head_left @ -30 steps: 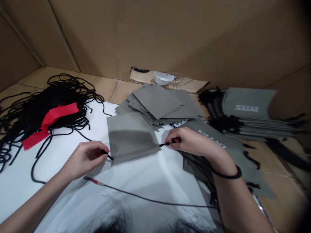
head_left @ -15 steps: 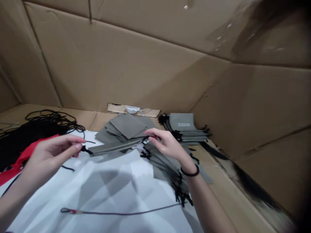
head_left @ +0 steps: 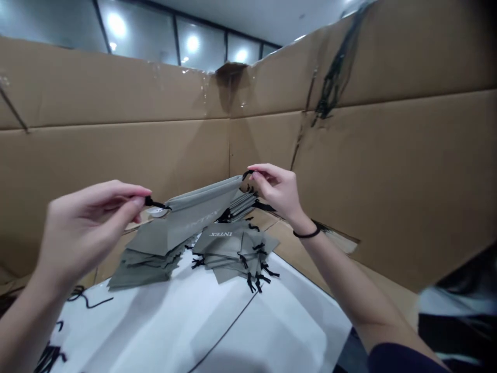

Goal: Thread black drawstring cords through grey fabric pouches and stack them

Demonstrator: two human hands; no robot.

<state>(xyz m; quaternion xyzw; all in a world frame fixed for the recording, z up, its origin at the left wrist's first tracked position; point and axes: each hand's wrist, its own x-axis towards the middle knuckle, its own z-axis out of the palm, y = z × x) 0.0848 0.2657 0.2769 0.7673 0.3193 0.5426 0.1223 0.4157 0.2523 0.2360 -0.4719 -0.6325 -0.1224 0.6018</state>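
Note:
A grey fabric drawstring pouch (head_left: 194, 212) hangs stretched in the air between my hands. My left hand (head_left: 89, 233) pinches a black cord end (head_left: 155, 203) at the pouch's left corner. My right hand (head_left: 275, 189) pinches another black cord end (head_left: 247, 175) at the right corner. Below lies a heap of grey pouches printed INTEX (head_left: 233, 248), with black cords and knots. A stack of plain grey fabric pieces (head_left: 142, 267) sits to its left, partly hidden by the held pouch.
A white printed sheet (head_left: 186, 321) lies under the heaps, with loose black cord (head_left: 87, 298) at its left. Tall cardboard walls (head_left: 116, 155) surround the cardboard floor (head_left: 287, 238). Another stack of pouches (head_left: 243, 204) stands behind. A dark sleeve (head_left: 399, 360) shows at bottom right.
The pouch has risen from the sheet and is stretched higher between my hands. The view has tilted upward, bringing ceiling lights into sight. Both hands have moved up.

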